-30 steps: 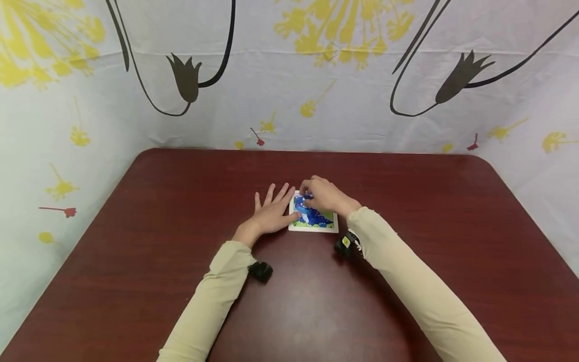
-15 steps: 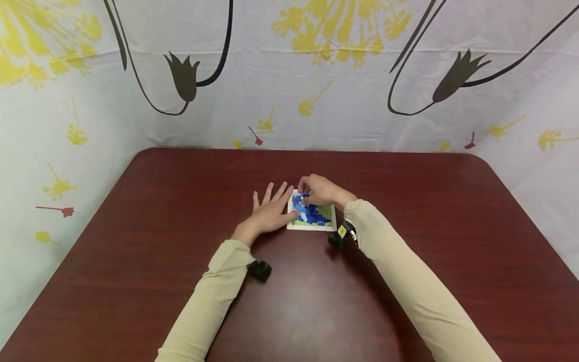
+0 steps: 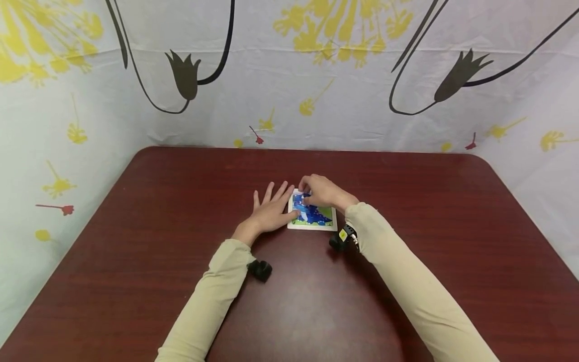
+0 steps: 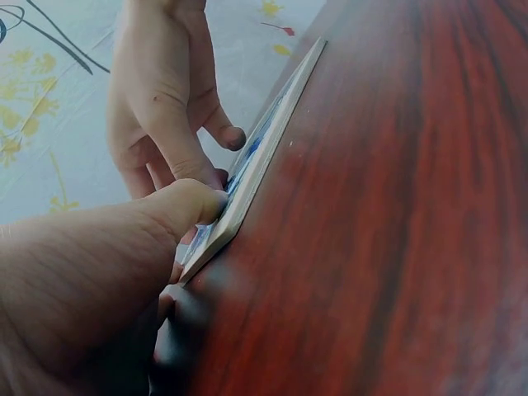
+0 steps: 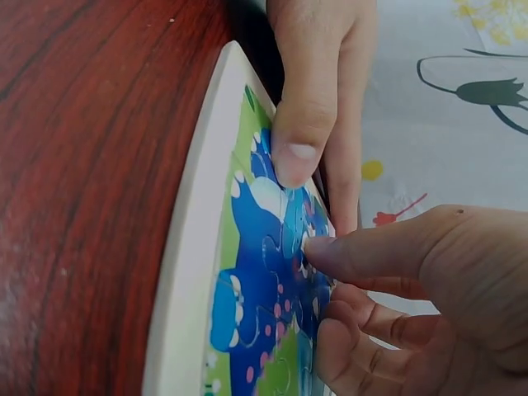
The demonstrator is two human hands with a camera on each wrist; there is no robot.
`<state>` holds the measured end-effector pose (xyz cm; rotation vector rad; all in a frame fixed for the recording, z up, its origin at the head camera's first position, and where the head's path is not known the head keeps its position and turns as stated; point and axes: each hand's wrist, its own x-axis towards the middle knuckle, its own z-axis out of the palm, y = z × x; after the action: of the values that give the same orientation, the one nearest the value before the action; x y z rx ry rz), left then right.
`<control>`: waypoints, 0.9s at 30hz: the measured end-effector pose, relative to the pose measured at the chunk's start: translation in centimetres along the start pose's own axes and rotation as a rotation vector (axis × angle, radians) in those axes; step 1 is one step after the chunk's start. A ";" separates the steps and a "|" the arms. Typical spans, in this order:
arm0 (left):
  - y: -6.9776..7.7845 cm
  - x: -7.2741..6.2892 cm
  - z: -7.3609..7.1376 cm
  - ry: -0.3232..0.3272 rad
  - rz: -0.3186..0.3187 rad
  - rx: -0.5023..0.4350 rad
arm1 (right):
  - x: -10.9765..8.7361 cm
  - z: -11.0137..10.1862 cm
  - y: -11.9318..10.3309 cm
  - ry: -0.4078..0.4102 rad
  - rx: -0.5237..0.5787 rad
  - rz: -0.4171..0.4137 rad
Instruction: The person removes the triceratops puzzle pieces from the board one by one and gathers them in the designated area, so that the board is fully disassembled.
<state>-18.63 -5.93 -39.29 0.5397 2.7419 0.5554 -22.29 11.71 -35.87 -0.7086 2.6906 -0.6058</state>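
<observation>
A small jigsaw puzzle [image 3: 316, 216] of a blue dinosaur on green lies in a white-edged tray [image 5: 177, 272] on the table. In the head view my left hand [image 3: 269, 215] lies flat at its left side, fingers spread. Its thumb [image 5: 304, 136] presses on the dinosaur picture. My right hand [image 3: 322, 192] reaches over the puzzle's far edge with curled fingers. In the right wrist view its thumb and bent fingertips [image 5: 334, 338] pinch at a puzzle piece [image 5: 307, 268] by the dinosaur's head, which they partly cover. Seen from the left wrist, both hands meet at the tray's edge.
The dark red wooden table [image 3: 190, 186] stretches around the puzzle on all sides. Behind it hangs a white cloth [image 3: 253, 90] printed with yellow and grey flowers. Each wrist wears a black camera; the left camera [image 3: 260, 270] sits just above the tabletop.
My right hand and wrist have shifted slightly left over the puzzle, with the fingers still at its far-left part. My left hand has stayed in place.
</observation>
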 end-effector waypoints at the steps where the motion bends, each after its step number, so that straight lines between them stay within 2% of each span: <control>1: 0.0 0.0 0.0 0.001 -0.001 0.001 | 0.0 0.0 0.0 0.004 -0.004 -0.006; 16: -0.1 0.0 0.0 0.013 0.008 -0.002 | 0.3 0.3 0.4 0.089 0.018 -0.049; 22: -0.1 0.0 0.1 0.003 0.001 -0.007 | -0.1 0.3 0.3 0.117 -0.057 -0.123; 27: -0.1 0.1 0.2 0.005 -0.006 -0.008 | -0.9 -0.3 0.6 0.166 -0.072 -0.120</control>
<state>-18.71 -5.96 -39.52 0.5287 2.7441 0.5663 -21.86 12.81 -35.76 -0.8801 2.8510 -0.6246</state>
